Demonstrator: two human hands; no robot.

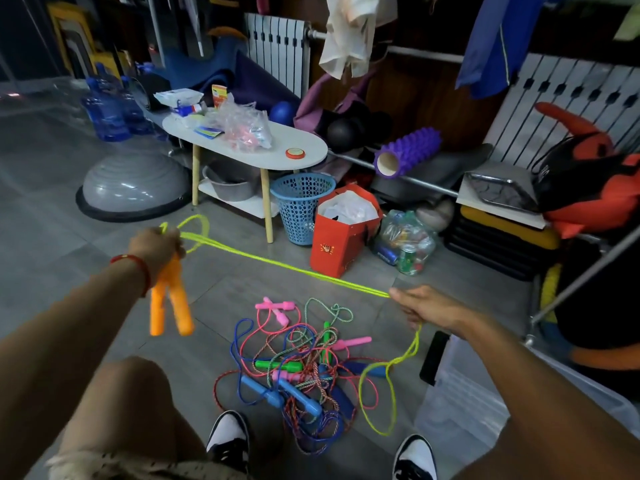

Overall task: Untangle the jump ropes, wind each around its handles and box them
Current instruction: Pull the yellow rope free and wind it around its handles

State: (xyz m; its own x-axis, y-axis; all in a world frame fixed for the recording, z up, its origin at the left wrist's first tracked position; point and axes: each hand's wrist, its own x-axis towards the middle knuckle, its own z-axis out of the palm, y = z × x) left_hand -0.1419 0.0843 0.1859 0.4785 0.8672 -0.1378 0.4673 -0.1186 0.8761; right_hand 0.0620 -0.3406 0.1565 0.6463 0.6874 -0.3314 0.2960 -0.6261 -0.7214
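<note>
My left hand (157, 245) grips the tops of two orange handles (169, 308), which hang down below it. A yellow-green rope (284, 266) loops above that hand and runs taut to my right hand (427, 306), which pinches it. From there the rope's slack drops in a loop to the floor. Below, between my feet, lies a tangled pile of jump ropes (301, 372) with pink, green and blue handles. A clear plastic box (460, 400) stands on the floor at the right, under my right forearm.
A small white oval table (311, 147) with bags on it stands ahead. Beside it are a blue mesh basket (299, 207), a red paper bag (341, 237) and a sack of cans. A grey balance dome (133, 187) sits at the left. Racks and radiators fill the right.
</note>
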